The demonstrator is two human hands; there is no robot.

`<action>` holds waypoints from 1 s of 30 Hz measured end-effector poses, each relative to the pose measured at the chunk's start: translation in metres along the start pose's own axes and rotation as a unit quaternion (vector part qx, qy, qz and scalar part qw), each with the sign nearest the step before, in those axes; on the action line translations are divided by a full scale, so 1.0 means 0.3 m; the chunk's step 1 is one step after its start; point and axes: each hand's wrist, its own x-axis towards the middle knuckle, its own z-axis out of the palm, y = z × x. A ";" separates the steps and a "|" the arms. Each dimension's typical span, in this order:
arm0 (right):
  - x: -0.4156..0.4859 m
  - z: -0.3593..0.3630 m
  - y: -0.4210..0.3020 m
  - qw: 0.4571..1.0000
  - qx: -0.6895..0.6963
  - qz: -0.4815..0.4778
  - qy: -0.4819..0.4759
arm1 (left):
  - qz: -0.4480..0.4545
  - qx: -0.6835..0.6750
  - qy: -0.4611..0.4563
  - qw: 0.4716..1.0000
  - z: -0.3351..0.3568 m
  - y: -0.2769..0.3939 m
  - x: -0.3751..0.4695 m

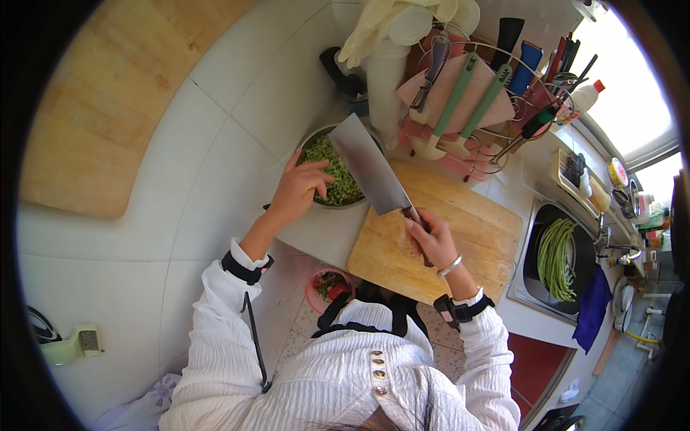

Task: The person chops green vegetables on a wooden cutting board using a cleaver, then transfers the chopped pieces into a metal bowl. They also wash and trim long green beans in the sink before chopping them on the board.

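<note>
My right hand (431, 237) grips the dark wooden handle of a Chinese cleaver (369, 167). Its broad blade points up and left, with the tip end over the right side of a round metal pot (347, 207). Chopped green long beans (337, 172) fill the pot's visible inside. Over the pot's left part, my left hand (299, 188) hangs with fingers apart and holds nothing; whether its fingertips touch the rim or the beans is hard to tell. A wooden cutting board (458, 231) lies on the counter beneath my right hand.
A wire rack (485, 46) with green-handled utensils (458, 97) stands behind the board. At right, whole long beans (558, 258) lie in a bowl in the sink (517, 291). A pink waste bin (308, 293) sits on the floor. The tiled wall (226, 156) closes off the left.
</note>
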 end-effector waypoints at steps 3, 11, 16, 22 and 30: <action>0.009 0.016 0.014 1.000 0.026 0.015 -0.002 | -0.008 0.161 0.109 0.981 0.082 0.057 -0.005; -0.014 0.038 0.012 0.994 0.088 0.058 0.034 | -0.126 0.311 0.085 0.938 0.174 0.034 0.000; -0.032 0.012 -0.005 0.892 -0.351 -0.231 0.166 | -0.146 0.205 0.122 0.960 0.175 -0.052 0.010; -0.068 -0.024 -0.075 0.763 -0.588 -0.221 0.152 | -0.146 0.184 0.138 0.962 0.141 -0.033 0.044; -0.074 -0.032 -0.096 0.693 -0.645 -0.301 0.113 | -0.068 0.211 0.015 0.975 0.136 -0.020 0.089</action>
